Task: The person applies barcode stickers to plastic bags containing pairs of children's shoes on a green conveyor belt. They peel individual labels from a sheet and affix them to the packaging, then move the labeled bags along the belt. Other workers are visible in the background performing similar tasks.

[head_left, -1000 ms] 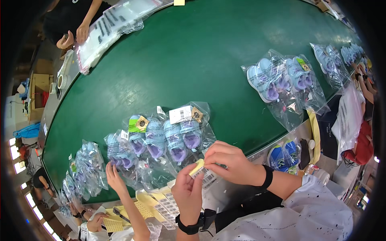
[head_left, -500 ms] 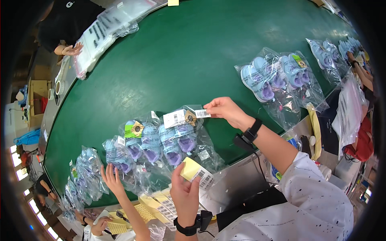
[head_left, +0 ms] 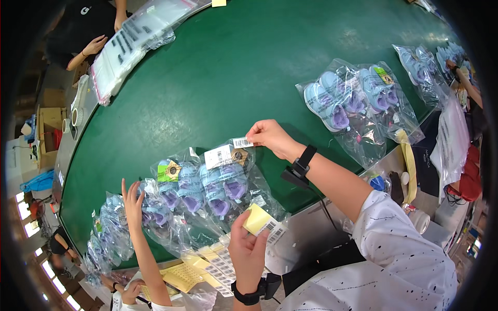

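Observation:
My right hand (head_left: 273, 140) pinches one end of a small white barcode label (head_left: 242, 142) at the upper edge of a clear plastic bag (head_left: 265, 196). Inside that bag lies a pair of light blue shoes (head_left: 213, 184) with purple linings; a larger white barcode label (head_left: 218, 156) and a brown tag (head_left: 239, 156) show at their heel ends. Lower down, my left hand (head_left: 248, 255) grips a yellow-backed label sheet (head_left: 256, 220) between thumb and fingers, its barcodes facing up. Whether the small label touches the bag I cannot tell.
More bagged shoes (head_left: 111, 223) line the green table (head_left: 223, 78) leftward; others (head_left: 332, 103) lie at right. A co-worker's open hand (head_left: 133, 210) hovers beside the left bags. Label sheets (head_left: 215, 267) lie by the near edge. Flat plastic bags (head_left: 127, 49) are stacked far left.
My right hand has moved left with the small label, nearer the bag's white label. My left hand has shifted slightly right and down with its sheet. The co-worker's hand has risen and moved left.

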The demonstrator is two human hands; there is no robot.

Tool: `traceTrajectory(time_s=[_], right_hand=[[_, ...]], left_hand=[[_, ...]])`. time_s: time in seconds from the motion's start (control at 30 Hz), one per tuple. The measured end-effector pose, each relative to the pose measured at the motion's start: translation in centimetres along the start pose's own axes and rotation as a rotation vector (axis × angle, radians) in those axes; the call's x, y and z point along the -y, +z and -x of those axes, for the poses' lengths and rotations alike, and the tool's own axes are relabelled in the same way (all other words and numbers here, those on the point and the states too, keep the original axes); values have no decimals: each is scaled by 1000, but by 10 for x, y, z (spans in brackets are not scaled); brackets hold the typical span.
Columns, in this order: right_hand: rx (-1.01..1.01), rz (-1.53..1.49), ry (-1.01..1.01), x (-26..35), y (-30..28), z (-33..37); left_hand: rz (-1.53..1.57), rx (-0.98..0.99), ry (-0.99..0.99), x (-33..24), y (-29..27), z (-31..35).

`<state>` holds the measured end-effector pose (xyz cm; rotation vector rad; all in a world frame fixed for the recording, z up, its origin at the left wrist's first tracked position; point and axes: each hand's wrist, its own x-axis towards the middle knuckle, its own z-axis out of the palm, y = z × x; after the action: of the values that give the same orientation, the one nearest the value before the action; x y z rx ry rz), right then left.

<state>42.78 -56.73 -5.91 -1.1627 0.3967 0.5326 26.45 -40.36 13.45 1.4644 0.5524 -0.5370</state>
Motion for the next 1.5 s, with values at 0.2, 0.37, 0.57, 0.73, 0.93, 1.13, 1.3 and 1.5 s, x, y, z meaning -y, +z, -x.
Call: traceTrajectory(time_s=[0.2, 0.37, 0.57, 0.73, 0.93, 1.13, 1.3, 1.5], right_hand=[[-269, 355, -318, 8, 5, 20], [-264, 884, -737, 80, -50, 81], [-506, 1193, -583, 96, -211, 111], [-405, 976, -551, 52, -158, 104], [-42, 752, -551, 53, -39, 135], [268, 497, -462, 86, -8, 191], [191, 579, -579, 87, -20, 197], [94, 758, -874, 86, -24, 197]], left_hand=[[-2, 11, -15, 1, 14, -1], [25, -57, 64, 8, 19, 5], [-64, -110, 101, 14, 34, 3], [-60, -91, 97, 17, 42, 0], [-86, -130, 159, -7, 58, -5], [-30, -129, 196, -16, 66, -4], [-6, -91, 139, -14, 77, -5], [25, -104, 128, -16, 85, -8]])
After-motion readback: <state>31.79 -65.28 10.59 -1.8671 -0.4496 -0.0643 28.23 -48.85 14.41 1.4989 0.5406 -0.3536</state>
